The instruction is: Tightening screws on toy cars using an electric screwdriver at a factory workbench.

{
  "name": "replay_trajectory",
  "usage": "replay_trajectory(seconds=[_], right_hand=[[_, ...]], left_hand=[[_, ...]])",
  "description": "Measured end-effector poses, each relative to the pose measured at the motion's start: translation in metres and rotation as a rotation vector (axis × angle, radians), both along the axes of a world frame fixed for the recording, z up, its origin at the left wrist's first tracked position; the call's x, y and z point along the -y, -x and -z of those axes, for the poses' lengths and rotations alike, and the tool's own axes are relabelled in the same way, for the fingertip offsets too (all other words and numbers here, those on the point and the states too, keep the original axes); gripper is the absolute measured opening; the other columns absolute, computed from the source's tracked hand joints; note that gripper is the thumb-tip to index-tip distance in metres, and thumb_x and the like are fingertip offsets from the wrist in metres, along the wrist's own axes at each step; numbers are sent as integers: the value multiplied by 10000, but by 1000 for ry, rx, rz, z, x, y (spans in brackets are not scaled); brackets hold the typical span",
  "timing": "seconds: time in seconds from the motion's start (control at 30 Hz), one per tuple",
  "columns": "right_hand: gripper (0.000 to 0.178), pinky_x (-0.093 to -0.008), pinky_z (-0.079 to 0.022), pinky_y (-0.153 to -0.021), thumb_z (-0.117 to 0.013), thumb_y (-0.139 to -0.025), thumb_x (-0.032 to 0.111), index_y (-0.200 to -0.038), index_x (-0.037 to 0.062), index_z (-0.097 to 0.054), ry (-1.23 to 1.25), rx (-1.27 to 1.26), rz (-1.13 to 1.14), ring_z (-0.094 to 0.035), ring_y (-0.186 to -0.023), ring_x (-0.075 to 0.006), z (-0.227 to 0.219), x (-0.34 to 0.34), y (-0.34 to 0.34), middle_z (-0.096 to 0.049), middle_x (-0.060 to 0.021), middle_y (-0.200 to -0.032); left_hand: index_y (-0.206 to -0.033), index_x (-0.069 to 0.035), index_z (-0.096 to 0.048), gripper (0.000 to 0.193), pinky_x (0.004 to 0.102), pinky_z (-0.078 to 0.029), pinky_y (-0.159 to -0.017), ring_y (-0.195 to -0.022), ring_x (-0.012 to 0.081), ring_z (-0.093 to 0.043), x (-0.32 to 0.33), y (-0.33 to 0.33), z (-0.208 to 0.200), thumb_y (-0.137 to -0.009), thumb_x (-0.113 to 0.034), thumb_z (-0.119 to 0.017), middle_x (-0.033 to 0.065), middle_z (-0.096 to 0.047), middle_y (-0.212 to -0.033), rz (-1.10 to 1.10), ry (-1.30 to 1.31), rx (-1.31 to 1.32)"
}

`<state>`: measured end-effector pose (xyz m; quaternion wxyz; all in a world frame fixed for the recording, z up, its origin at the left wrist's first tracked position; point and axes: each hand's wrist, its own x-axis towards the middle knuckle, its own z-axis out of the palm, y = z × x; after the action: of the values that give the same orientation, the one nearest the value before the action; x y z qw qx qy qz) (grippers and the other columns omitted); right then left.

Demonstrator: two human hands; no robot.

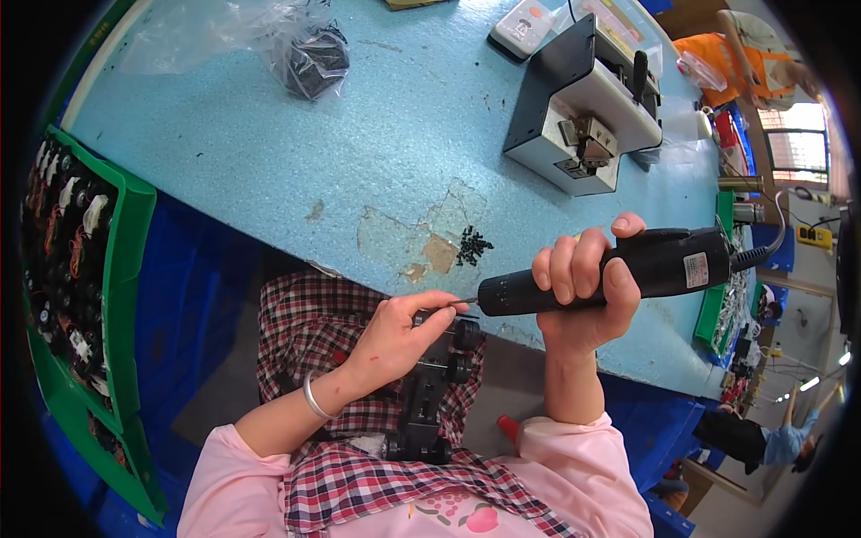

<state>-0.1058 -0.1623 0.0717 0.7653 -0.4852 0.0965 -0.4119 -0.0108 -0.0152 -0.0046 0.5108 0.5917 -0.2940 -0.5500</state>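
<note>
My right hand [587, 278] is wrapped round a black electric screwdriver [664, 267], held level with its bit pointing left. The thumb and fingers of my left hand [404, 330] are pinched together at the bit's tip. Whatever they hold there is too small and covered to make out. Below them a black toy vehicle chassis [420, 403] with several wheels rests upright against my checked apron, at the table's edge. A small pile of black screws [473, 245] lies on the blue tabletop [269, 170], just beyond the screwdriver's nose.
Beyond my right hand stands a black and white bench machine [583, 117], with a white box [522, 29] behind it. A clear plastic bag [314, 58] with dark contents lies far left. Green trays of black parts [76, 242] stand at left; another green tray [717, 314] is at right. Other people are in the background.
</note>
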Motion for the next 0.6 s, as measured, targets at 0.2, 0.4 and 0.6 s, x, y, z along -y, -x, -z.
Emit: replay_trajectory(seconds=[0.2, 0.4, 0.6], right_hand=[[281, -276, -387, -506, -478, -855, 180, -1115, 117, -390, 36, -2, -29, -390, -482, -98, -3, -1, 3, -365, 19, -572], [299, -282, -388, -510, -505, -856, 191, -1119, 117, -383, 54, -15, -33, -391, -483, -100, -3, -3, 1, -369, 18, -576], [306, -286, -392, -516, -506, -858, 193, -1123, 112, -378, 79, -38, -53, -393, -486, -103, -1, -5, 0, -374, 14, -579]], left_hand=[[-1008, 4, -626, 212, 205, -419, -682, -750, 42, -503, -1, -1, 0, -871, -123, -528, -6, -609, -802, 13, -45, -1], [-1015, -1, -623, 212, 198, -411, -647, -720, 31, -489, -1, 0, 1, -867, -128, -541, -27, -588, -776, 3, -50, -6], [-1010, -7, -624, 205, 198, -408, -629, -704, 28, -485, -1, -2, -2, -864, -129, -547, -30, -582, -760, 20, -74, 5]])
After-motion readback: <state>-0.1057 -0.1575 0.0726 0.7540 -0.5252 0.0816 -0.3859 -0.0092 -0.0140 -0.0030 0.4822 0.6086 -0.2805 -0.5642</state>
